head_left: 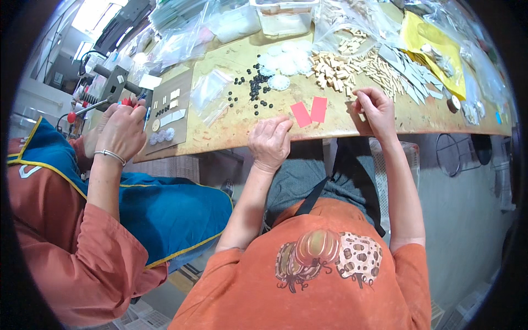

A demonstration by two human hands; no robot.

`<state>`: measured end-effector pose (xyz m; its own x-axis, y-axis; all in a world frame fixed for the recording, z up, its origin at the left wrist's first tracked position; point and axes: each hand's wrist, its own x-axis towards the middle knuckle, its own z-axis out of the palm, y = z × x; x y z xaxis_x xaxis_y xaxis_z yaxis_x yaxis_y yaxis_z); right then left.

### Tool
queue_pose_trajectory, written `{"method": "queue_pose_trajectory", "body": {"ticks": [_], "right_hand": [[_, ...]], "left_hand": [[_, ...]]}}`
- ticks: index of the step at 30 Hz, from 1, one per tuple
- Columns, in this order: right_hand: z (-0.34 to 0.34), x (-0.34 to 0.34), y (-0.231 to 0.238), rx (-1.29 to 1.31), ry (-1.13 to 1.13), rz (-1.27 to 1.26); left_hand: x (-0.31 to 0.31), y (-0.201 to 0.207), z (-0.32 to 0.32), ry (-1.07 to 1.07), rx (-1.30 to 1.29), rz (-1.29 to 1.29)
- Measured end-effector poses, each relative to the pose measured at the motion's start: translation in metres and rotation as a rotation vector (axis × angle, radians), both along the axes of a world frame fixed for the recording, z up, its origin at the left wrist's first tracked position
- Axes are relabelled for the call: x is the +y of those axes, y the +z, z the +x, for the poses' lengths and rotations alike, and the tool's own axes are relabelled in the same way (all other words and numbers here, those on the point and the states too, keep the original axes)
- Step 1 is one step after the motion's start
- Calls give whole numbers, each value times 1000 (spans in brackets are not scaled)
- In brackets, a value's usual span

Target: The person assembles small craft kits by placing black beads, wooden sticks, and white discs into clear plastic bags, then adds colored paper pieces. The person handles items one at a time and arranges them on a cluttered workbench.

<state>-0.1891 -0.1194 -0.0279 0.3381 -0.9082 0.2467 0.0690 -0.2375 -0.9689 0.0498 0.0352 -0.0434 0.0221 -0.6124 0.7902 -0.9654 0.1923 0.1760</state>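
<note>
My left hand rests at the front edge of the wooden table, fingers curled down, nothing visible in it. Just right of its fingertips lie two pink rectangular cards. My right hand is farther right, its fingertips pinched at a small light piece near the table edge; what it pinches is too small to tell. Beyond it lies a heap of small wooden blocks and sticks. Small black beads and white fluffy discs are scattered behind my left hand.
A co-worker's hands at the left work over a brown card with small pieces, beside a grey tool. Clear plastic bags, a plastic box, grey strips and a yellow sheet crowd the back.
</note>
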Motion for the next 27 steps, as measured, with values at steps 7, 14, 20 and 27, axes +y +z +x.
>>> {"method": "queue_pose_trajectory", "body": {"ticks": [7, 14, 20, 27], "right_hand": [[-2, 3, 3, -38, -12, 37], [3, 17, 11, 331, -41, -326], [22, 39, 23, 743, 86, -842], [26, 38, 30, 776, 144, -836]], "left_hand": [[0, 3, 1, -1, 25, 6], [6, 19, -3, -63, 112, 117], [3, 27, -2, -84, 74, 275], [-2, 34, -1, -19, 23, 417]]}}
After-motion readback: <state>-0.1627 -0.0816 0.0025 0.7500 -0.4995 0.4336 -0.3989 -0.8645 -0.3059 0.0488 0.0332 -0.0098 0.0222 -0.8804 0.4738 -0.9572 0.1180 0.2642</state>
